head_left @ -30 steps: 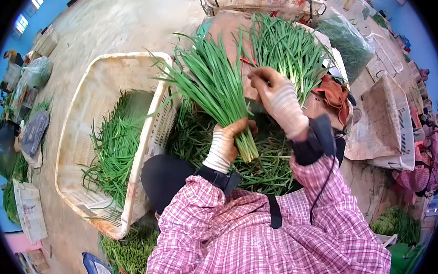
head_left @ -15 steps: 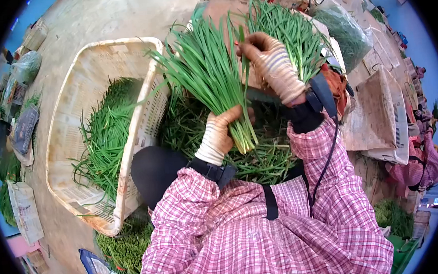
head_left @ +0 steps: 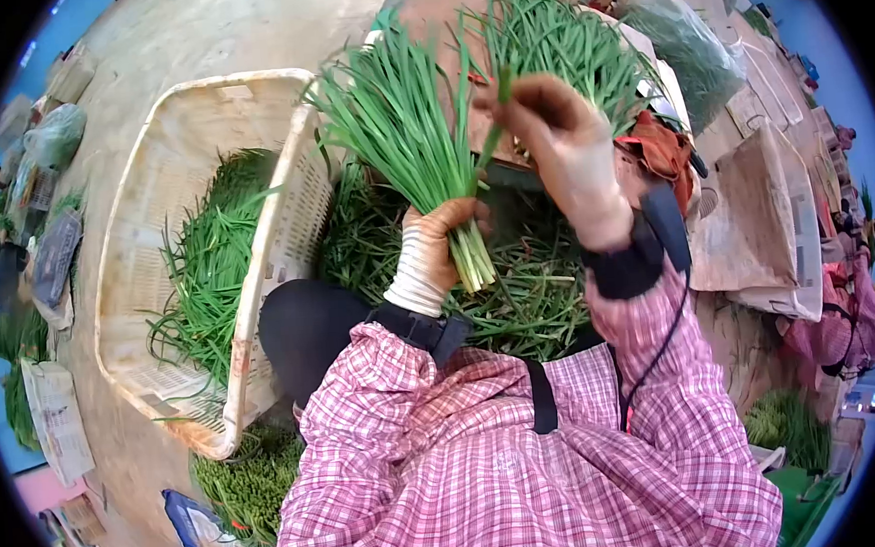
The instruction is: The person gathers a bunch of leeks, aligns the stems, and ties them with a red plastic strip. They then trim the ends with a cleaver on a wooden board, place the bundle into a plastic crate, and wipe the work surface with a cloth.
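Observation:
My left hand (head_left: 434, 242) is closed around the lower stems of a bunch of garlic chives (head_left: 394, 136), held upright with the leaves fanning out at the top. The pale cut ends poke out below my fist. Just right of the bunch, my right hand (head_left: 559, 136) pinches a green chive leaf (head_left: 492, 142) between thumb and fingers; this hand is slightly blurred. Both wrists have striped or pale wraps and black bands. Beneath my hands lies a heap of loose, darker chive leaves (head_left: 535, 308).
A worn white plastic basket (head_left: 246, 330) with chives (head_left: 215, 277) in it stands to my left. Beyond my right hand, more chives (head_left: 570, 60) lie on a brownish surface. A clear bag of greens (head_left: 690, 52) and an upended crate (head_left: 755, 219) are at right. Other people sit farther off.
My right hand has shifted slightly down and turned, drawing the pinched leaf into a slant beside the bunch. My left hand still holds the bunch, slightly lower left.

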### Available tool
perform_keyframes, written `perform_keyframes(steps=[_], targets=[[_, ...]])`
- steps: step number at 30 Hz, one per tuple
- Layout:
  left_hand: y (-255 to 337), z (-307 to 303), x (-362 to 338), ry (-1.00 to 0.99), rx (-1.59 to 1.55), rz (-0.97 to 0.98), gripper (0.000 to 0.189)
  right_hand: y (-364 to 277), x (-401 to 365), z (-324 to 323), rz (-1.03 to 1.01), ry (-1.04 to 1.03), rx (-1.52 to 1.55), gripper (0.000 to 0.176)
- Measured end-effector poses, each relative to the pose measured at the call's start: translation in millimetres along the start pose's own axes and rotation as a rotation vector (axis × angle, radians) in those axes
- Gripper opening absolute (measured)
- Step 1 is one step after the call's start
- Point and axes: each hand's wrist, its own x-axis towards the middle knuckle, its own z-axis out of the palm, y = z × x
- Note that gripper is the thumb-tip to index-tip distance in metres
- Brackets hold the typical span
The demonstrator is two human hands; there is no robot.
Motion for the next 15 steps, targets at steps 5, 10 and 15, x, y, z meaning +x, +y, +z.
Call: perform_keyframes(steps=[5,10,15], targets=[[-3,2,2,0.109,-0.005,0.090,0.035,-50,-57,8,-0.090,-0.121,0.170,0.012],[3,-3,0,0.074,0.147,0.109,0.033,-77,-58,-46,-0.040,-0.330,-0.577,0.030],[-14,-6,7,0.148,0.337,0.324,0.053,9,-99,-20,0.292,-0.477,-0.634,0.094]])
